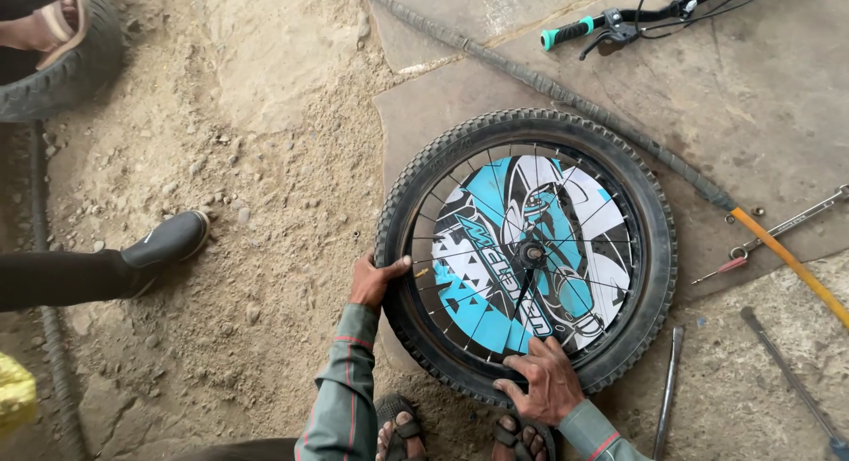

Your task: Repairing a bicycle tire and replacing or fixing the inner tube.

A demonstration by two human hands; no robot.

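Kneeling over a small black-tyred bicycle wheel with a blue, white and black printed spoke disc [526, 249], lying flat on a grey metal sheet [752, 99] at the edge of sandy ground [256, 116]. Nearest, two sandalled feet [460, 434] planted just below the wheel's rim. Right hand [544, 381] spread flat, fingers splayed, pressing on the lower tyre wall where it meets the rim, gripping nothing. Left hand [376, 280] curled over the tyre's left edge, thumb inside toward the spokes, fingers wrapped around the tread. Judging by this, seating or working the tyre bead around the rim, partway round; next calling for firm thumb pressure shifted along the rim, or a lever. Close at right, a long flat steel tyre lever [668, 390] and a thin metal rod [791, 381] on the concrete. Further right, a pair of slim spanners [778, 231] beside a yellow-orange hose [791, 266] joined to a long ribbed black tube [548, 85]. At left, another person's dark shoe [168, 240]. Farthest, a handlebar with a green grip [610, 23] and a large old tyre [57, 63].
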